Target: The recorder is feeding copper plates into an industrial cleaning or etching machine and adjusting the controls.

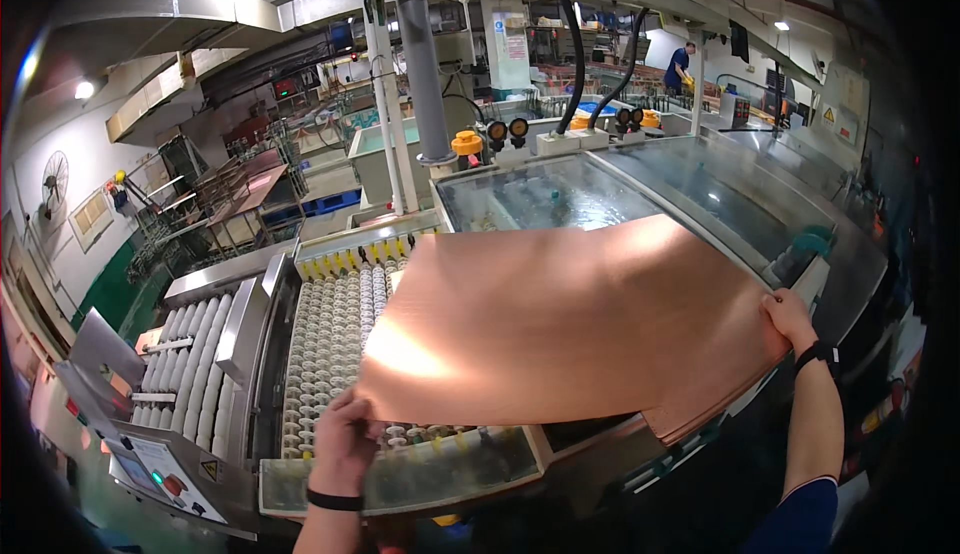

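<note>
A large, thin copper sheet (560, 324) spans the space between my two hands, slightly bowed and shining at its left side. My left hand (343, 439) grips its near left corner, fingers closed on the edge. At the right edge, my right hand (790, 318) pinches the sheet with the thumb on top. The sheet's left part hangs over a roller conveyor (335, 354) of many small white wheels. Beneath its near right corner lie more copper sheets (690, 416), mostly hidden.
Behind the sheet is a glass-covered tank (530, 194) with bubbling liquid. To the left stands a machine with white rollers (190, 349) and a control panel (160, 479). Upright pipes (425, 64) rise behind the conveyor. Far back, another person (680, 67) stands beside equipment.
</note>
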The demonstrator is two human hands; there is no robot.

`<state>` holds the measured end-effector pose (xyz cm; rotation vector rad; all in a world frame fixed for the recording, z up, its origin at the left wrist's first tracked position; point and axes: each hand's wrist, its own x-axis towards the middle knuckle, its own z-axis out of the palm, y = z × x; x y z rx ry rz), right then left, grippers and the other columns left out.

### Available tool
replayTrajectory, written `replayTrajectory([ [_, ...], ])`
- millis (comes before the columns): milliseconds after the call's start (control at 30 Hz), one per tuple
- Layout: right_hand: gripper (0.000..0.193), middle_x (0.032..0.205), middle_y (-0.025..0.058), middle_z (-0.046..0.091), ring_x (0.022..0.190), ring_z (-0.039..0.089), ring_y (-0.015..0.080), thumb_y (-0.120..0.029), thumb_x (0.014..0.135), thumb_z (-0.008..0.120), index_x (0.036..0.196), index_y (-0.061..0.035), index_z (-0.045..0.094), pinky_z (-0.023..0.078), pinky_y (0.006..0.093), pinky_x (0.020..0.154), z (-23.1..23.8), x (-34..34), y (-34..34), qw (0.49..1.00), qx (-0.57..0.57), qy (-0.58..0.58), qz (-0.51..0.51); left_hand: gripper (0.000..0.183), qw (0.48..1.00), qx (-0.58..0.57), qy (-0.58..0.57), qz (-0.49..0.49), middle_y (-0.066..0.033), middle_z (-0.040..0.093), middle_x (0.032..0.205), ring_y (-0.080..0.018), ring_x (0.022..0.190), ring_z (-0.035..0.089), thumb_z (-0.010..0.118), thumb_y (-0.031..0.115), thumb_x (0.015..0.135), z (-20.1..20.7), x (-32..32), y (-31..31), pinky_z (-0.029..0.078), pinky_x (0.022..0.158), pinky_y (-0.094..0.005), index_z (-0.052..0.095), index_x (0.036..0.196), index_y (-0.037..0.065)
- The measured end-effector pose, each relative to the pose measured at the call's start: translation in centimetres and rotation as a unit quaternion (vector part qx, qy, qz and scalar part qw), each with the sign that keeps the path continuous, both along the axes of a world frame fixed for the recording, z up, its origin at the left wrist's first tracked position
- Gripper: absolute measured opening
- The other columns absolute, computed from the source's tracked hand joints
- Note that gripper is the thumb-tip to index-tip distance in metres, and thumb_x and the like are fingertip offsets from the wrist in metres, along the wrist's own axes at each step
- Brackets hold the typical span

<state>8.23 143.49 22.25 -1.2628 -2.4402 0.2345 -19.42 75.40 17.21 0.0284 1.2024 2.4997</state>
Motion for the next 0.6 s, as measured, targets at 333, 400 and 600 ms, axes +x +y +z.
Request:
replayTrajectory([
  [333,0.043,0.109,0.0231,0.070,0.105,0.065,0.0416,-0.041,0.090,0.059,0.106,-0.0021,0.070,0.050,0.0463,0.090,1.6,-0.8,-2.8,1.000,-0.006,-0.008,-0.028,0.024,0.979,-0.111,0.018,0.171,-0.0073,0.070,0.093,-0.0182,0.068,0.060,0.044,-0.002,0.098,-6.1,-9.1,-18.4,0.049,0.060,-0.0313,0.065,0.110,-0.001],
  [400,0.042,0.108,0.0224,0.070,0.104,0.065,0.0407,-0.040,0.090,0.059,0.105,-0.0023,0.070,0.051,0.0455,0.090,1.5,-0.8,-2.8,1.000,-0.010,0.005,-0.026,0.024,0.973,-0.138,0.011,0.185,-0.0078,0.069,0.092,-0.0183,0.067,0.060,0.043,-0.002,0.097,-7.3,-10.2,-19.5,0.049,0.059,-0.0314,0.064,0.108,-0.002],
  [600,0.041,0.104,0.0211,0.071,0.101,0.066,0.0391,-0.039,0.089,0.061,0.103,-0.0028,0.071,0.051,0.0438,0.087,1.2,-0.7,-2.4,0.999,-0.008,0.024,-0.022,0.024,0.938,-0.277,-0.012,0.207,-0.0025,0.062,0.080,-0.0175,0.065,0.060,0.044,-0.002,0.086,-10.6,-13.0,-21.6,0.051,0.056,-0.0331,0.066,0.095,0.004],
])
